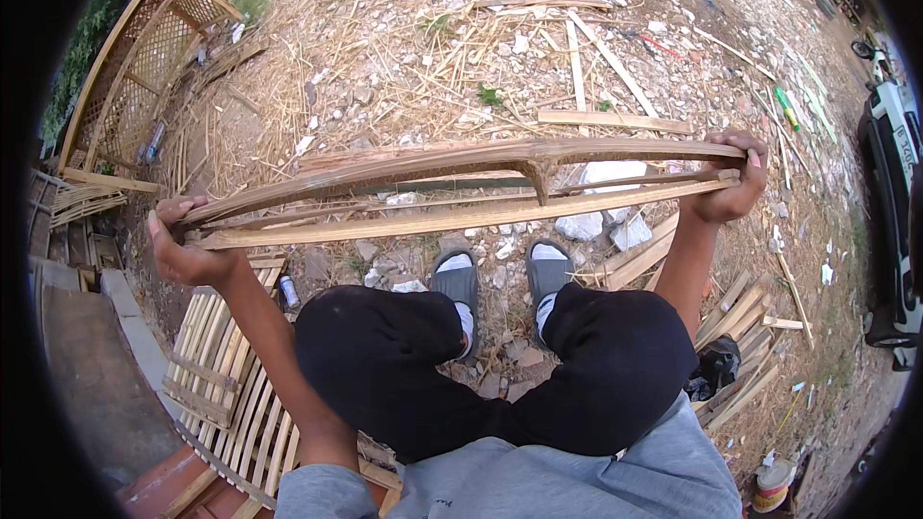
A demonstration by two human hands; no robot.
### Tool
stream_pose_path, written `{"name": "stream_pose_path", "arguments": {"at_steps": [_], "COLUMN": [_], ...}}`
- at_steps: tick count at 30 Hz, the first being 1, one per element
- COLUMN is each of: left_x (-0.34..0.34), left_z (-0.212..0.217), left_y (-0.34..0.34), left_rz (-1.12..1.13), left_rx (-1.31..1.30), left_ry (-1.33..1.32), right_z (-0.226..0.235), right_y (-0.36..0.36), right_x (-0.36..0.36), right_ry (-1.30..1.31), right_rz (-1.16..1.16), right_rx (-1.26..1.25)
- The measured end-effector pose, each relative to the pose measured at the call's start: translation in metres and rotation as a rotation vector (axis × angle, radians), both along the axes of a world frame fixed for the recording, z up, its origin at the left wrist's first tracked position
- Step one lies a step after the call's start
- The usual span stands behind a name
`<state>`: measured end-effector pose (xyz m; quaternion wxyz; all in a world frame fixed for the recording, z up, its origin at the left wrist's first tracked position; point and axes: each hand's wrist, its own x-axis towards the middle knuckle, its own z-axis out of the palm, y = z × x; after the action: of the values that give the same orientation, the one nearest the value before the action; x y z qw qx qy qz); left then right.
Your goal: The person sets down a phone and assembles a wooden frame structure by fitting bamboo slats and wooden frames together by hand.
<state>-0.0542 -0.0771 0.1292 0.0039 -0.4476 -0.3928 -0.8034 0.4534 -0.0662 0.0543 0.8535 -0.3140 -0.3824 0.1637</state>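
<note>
Currently held: split bamboo strips (461,187), above my sandals (502,279), left hand (183,245) and right hand (733,183) clamped on opposite ends; risk, I judge: splinters or snapping if overbent.

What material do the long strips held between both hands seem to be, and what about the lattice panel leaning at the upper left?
The long pale-brown split strips look like raw bamboo: fibrous, splintered edges, a node ridge near the middle, no varnish. The left hand and the right hand grip their ends. The tan criss-cross lattice panel seems to be made of thin unpainted bamboo or wood slats; which one cannot be told from here.
</note>
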Motion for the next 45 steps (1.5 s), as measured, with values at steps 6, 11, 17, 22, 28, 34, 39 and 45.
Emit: {"name": "stream_pose_path", "arguments": {"at_steps": [6, 11, 17, 22, 28, 34, 39, 45], "left_x": [-0.014, -0.012, -0.019, -0.008, 0.004, -0.004, 0.001, -0.014], "left_z": [-0.005, -0.007, -0.008, -0.005, 0.012, 0.007, 0.022, 0.040], "left_y": [-0.002, 0.004, -0.002, 0.007, 0.010, 0.016, 0.022, 0.026], "left_rz": [-0.068, 0.064, 0.031, -0.001, 0.073, 0.135, -0.067, -0.619], "left_rx": [0.001, 0.010, -0.016, -0.006, -0.222, -0.188, -0.446, -0.644], "left_ry": [0.004, 0.095, 0.067, -0.024, 0.045, 0.149, 0.013, -0.061], "right_z": [0.000, 0.004, 0.000, 0.012, 0.011, 0.013, 0.024, 0.036], "right_y": [-0.001, 0.002, 0.000, 0.003, 0.004, 0.007, 0.012, 0.021], "right_x": [-0.001, -0.007, 0.000, -0.015, -0.011, -0.010, -0.010, -0.007], "right_ry": [-0.015, -0.029, -0.033, -0.054, -0.152, -0.071, 0.028, -0.001], "right_rz": [-0.007, -0.062, -0.031, -0.107, -0.178, -0.049, 0.010, 0.148], "right_rx": [-0.016, -0.037, -0.032, -0.116, -0.246, -0.270, -0.455, -0.550]}}
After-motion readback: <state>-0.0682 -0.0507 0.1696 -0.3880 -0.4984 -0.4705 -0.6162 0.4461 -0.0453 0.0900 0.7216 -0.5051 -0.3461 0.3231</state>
